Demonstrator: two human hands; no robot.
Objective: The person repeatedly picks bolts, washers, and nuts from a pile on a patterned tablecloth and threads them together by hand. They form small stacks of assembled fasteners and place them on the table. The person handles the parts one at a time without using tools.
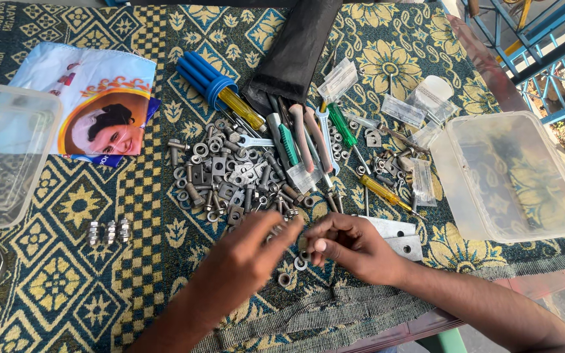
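– Steel bits everywhere lol. What are the hands doing?
– Left hand and right hand meet fingertip to fingertip, pinching a small metal fastener between them over the patterned cloth. Just beyond sits the pile of nuts and bolts, then screwdrivers.

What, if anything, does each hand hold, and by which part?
The right hand pinches a small metal piece between thumb and fingertips; which part it grips cannot be told. The left hand meets it at the fingertips, over the pile of nuts and bolts.
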